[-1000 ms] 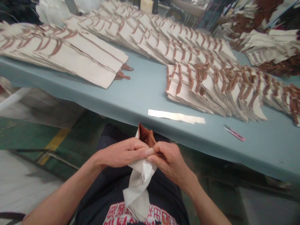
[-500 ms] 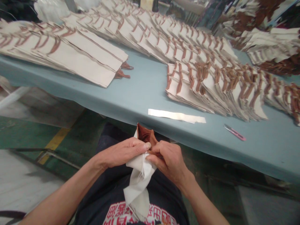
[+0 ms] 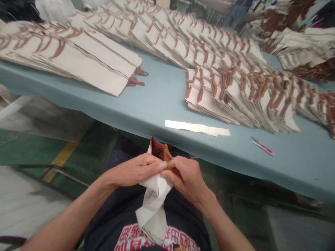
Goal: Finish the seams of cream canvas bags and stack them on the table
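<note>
A piece of white-and-brown fabric (image 3: 153,205) hangs over my lap, its brown part forming an open pocket at the top near the table edge. My left hand (image 3: 142,169) grips it from the left, thumb pressed on the seam between brown and white. From the other side my right hand (image 3: 187,174) pinches the same spot with bent fingers, almost touching the left thumb. The white end dangles in folds below both hands. What lies under the fingertips is hidden.
A blue-covered table (image 3: 157,94) runs across in front. On it lie a white fabric strip (image 3: 197,128), pink thread snips (image 3: 262,146), a fanned stack of white-and-brown pieces (image 3: 235,94) at right and longer cream panels (image 3: 99,61) at left.
Both hands and the fabric have shifted slightly left. The right fingers have come closer to the left thumb at the seam. Things on the table stay put.
</note>
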Demonstrator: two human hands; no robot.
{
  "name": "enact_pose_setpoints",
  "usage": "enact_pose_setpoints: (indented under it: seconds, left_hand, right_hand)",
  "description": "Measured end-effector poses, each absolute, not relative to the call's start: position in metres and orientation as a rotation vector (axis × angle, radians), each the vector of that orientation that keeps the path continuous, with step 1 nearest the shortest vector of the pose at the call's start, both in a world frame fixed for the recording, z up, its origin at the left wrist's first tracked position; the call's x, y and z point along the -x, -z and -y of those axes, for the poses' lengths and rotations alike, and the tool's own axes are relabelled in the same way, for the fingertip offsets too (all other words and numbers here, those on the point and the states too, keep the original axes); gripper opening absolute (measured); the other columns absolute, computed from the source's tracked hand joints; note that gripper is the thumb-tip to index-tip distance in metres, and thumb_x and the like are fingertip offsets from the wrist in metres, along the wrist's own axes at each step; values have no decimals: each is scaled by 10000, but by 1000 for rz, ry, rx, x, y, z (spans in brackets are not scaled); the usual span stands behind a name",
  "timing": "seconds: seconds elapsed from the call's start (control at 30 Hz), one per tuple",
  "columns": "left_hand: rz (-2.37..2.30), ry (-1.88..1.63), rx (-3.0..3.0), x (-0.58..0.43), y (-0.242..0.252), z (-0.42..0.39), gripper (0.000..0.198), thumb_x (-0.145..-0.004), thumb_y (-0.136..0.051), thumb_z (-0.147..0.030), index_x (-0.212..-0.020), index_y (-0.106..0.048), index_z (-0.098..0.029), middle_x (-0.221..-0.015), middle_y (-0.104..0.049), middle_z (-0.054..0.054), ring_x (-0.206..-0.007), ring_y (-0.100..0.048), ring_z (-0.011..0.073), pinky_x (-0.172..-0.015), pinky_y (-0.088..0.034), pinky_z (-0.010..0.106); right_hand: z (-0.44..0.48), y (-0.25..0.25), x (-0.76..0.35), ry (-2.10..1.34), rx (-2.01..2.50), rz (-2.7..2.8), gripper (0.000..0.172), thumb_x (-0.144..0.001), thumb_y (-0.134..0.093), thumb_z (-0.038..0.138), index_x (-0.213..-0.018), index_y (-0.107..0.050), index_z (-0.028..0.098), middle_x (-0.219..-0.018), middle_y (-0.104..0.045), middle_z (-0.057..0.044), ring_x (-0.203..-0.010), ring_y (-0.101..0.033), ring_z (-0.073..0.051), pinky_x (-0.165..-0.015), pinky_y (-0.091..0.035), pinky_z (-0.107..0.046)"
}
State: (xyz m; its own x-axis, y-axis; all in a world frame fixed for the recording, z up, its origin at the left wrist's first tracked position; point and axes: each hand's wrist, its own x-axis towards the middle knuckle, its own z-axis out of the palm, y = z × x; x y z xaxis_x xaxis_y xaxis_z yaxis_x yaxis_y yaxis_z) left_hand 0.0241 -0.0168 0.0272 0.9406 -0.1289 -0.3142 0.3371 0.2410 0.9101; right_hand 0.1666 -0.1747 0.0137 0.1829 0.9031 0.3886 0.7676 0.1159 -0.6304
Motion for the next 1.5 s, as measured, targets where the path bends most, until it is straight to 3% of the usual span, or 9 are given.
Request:
enact_pose_setpoints:
  seconds: [0.87, 1.3, 1.5]
  left_hand:
    - [-392, 271, -1195, -22, -5, 29, 615, -868, -617, -753, -700, -510, -171, -619, -410, -52, -553, -294, 88, -485, -218, 212]
    - [-255, 278, -1252, -21, -16, 24, 601, -935, -558, -729, -702, -430, -190, -646, -355, -61, -569, -273, 85, -489, -221, 215]
    - [-126, 204, -1298, -15, -24, 24, 588, -988, -516, -685, -685, -378, -200, -643, -288, -64, -560, -230, 88, -479, -176, 245]
  right_hand:
    - [176, -8, -167, -413, 1757, 1533, 424, -1079, -517, 436, -727, -550, 202, -631, -572, 15, -552, -507, -123, -564, -357, -247]
    - [177, -11, -166, -441, 1690, 1499, 418, -1067, -551, 445, -725, -542, 206, -627, -556, 29, -541, -464, -112, -550, -340, -248]
    - [178, -19, -165, -606, 1592, 1427, 431, -1057, -542, 475, -715, -515, 213, -642, -532, 37, -554, -444, -114, -552, -334, -256]
